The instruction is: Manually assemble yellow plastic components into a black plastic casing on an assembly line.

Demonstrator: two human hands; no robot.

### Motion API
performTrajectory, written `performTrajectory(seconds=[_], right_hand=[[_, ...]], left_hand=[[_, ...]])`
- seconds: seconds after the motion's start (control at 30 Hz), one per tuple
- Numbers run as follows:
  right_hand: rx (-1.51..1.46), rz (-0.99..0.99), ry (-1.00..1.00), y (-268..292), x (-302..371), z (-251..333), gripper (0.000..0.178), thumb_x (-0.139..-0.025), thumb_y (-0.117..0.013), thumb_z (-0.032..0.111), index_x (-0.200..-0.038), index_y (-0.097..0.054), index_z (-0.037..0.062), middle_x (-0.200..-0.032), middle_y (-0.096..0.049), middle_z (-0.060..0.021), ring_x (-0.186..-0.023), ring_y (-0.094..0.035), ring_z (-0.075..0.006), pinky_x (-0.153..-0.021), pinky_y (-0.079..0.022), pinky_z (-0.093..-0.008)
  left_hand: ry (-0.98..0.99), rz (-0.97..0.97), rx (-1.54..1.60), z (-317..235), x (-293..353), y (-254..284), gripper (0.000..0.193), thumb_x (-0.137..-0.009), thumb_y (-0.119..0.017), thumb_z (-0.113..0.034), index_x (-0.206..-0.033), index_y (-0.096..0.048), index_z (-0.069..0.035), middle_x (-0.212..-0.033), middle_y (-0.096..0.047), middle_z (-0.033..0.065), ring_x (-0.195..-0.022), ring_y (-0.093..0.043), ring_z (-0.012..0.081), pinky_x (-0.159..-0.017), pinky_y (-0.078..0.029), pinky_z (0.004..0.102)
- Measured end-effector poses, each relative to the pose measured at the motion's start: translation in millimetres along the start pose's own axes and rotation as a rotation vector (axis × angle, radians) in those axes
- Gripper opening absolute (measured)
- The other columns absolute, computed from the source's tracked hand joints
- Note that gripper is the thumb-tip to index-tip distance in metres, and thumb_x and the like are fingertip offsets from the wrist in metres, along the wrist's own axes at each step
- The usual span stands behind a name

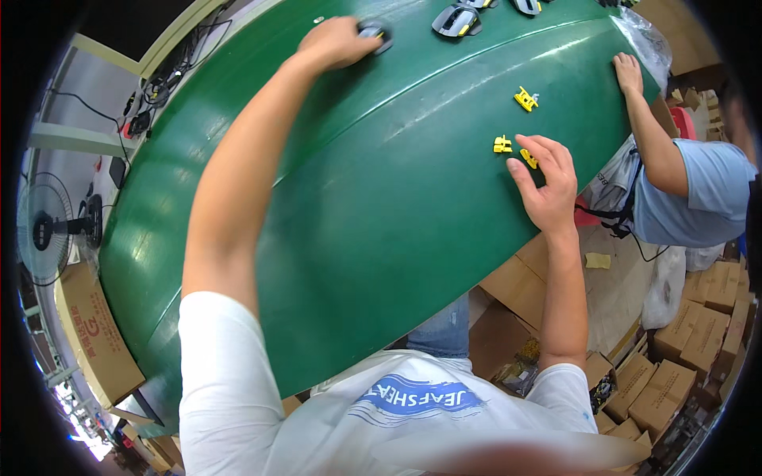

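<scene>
Pale blur point(516, 454) nearest; my left fingers point(355, 49) clasp a computer mouse point(377, 30), seemingly steadying it; right fingers point(556, 151) spread empty by a yellow clip point(529, 159).

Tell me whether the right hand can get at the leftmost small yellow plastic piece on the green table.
Likely yes: the right hand is open, its fingertips close beside the leftmost small yellow plastic piece, and nothing visible stands between them on the smooth green tabletop.
</scene>
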State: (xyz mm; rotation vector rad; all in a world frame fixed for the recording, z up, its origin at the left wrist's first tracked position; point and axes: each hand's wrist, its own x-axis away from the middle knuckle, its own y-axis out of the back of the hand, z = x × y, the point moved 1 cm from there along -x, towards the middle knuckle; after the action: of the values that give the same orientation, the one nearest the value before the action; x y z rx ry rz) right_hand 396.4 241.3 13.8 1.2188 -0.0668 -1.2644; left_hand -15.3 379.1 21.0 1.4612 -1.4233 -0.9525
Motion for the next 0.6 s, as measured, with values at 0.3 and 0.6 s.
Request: performTrajectory(seconds=[0.3, 0.6], right_hand=[[0.235, 0.135, 0.331, -6.7, -8.8, 29.6, 0.035, -0.09, -0.079, 0.011, -0.126, -0.076, 0.0135, -0.128, -0.074, -0.004, -0.123, -0.065, -0.0282, -0.106, -0.048, -0.0438], [-0.009, 0.423, 0.182, -63.1, -58.9, 102.7, 0.026, -0.098, -0.075, 0.014, -0.122, -0.075, 0.0055, -0.11, -0.077, -0.0131, -0.103, -0.074, -0.0289, -0.091, -0.058, -0.0405]], left_hand=[[0.255, 0.217, 1.426, 79.0, 274.1, 37.9, 0.059, -0.101, -0.061, -0.037, -0.152, -0.055, -0.01, -0.136, -0.07, 0.0078, -0.121, -0.069, 0.0182, -0.109, -0.051, 0.0385], [0.075, 0.074, 1.854, 64.8, 428.4, 6.9, 0.092, -0.08, -0.072, -0.016, -0.165, -0.039, -0.008, -0.148, -0.062, 0.0136, -0.136, -0.064, 0.0304, -0.113, -0.053, 0.0489]])
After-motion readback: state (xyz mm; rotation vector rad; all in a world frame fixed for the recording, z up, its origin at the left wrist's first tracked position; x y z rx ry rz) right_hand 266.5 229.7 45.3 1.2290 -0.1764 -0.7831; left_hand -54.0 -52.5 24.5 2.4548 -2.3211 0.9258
